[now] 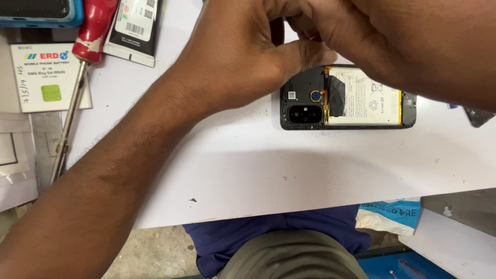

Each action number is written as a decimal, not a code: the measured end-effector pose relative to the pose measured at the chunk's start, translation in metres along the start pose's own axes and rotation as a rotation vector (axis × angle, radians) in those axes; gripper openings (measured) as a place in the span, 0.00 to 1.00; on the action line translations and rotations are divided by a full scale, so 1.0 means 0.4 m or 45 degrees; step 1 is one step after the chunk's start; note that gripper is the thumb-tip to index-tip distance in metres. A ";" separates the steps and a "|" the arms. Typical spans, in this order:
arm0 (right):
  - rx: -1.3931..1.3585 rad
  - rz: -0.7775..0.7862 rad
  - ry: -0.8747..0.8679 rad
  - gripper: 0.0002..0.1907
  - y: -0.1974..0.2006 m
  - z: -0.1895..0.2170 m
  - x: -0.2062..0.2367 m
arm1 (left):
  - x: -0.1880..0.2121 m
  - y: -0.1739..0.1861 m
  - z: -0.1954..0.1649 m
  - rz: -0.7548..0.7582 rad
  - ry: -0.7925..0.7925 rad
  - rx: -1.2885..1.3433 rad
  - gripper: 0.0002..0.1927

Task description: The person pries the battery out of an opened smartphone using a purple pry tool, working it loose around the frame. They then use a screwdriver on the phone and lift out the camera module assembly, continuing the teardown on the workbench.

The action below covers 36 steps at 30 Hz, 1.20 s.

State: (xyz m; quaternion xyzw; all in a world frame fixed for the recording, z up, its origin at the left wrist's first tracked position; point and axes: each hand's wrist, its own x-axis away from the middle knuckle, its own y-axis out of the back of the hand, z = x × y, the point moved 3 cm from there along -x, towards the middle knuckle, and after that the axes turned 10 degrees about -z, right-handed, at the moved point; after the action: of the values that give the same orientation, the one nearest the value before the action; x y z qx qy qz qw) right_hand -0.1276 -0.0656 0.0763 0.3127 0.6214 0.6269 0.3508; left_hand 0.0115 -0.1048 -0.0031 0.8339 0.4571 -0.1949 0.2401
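Both hands meet above the far edge of an opened phone [341, 98] that lies flat on a white work surface [310, 170]; the left hand [243, 51] comes in from the lower left, its forearm crossing the surface, and its fingers curl inward with the thumb [302, 54] stretched toward the right hand [372, 36]; the right hand reaches in from the upper right, its fingers bent and pressed close against the left thumb's tip; whatever lies pinched between the two sets of fingers is hidden, so I cannot tell whether either hand grips anything or merely presses; the phone sits just below the fingertips, its back cover off, the upper edge partly covered by the hands; directly under the left thumb is the dark camera module [304, 113] with a small round ring beside it; under the right fingers stretches the white battery [364, 98], a patch of black tape at its near end toward the camera; well to the left of the left hand's knuckles lies a red-handled screwdriver [85, 62], its metal shaft running down and away from the fingers; beside that handle, further from the fingers, rests a white boxed battery pack [44, 77], and between the handle and the left wrist a black-and-white flat package [135, 28]; below the forearm, near the body, a dark blue cloth [268, 232] shows past the surface's edge.
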 end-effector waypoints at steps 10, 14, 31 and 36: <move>0.025 0.035 -0.071 0.13 -0.015 -0.035 0.033 | 0.014 -0.007 0.018 -0.020 0.071 -0.126 0.11; 0.084 -0.104 0.082 0.11 -0.013 -0.030 0.039 | 0.022 0.004 0.011 0.049 -0.052 0.056 0.10; -0.450 -0.326 -0.273 0.09 -0.029 -0.042 0.107 | 0.005 -0.006 0.017 -0.041 -0.072 0.032 0.13; -0.743 -0.656 -0.135 0.09 -0.082 -0.043 0.134 | 0.003 -0.010 0.022 -0.056 0.010 0.065 0.13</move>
State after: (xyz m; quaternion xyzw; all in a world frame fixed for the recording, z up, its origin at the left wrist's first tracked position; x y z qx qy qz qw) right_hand -0.1702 -0.0314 0.0406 0.0657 0.4561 0.6516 0.6026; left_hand 0.0078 -0.1073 -0.0116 0.8302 0.4712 -0.2084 0.2127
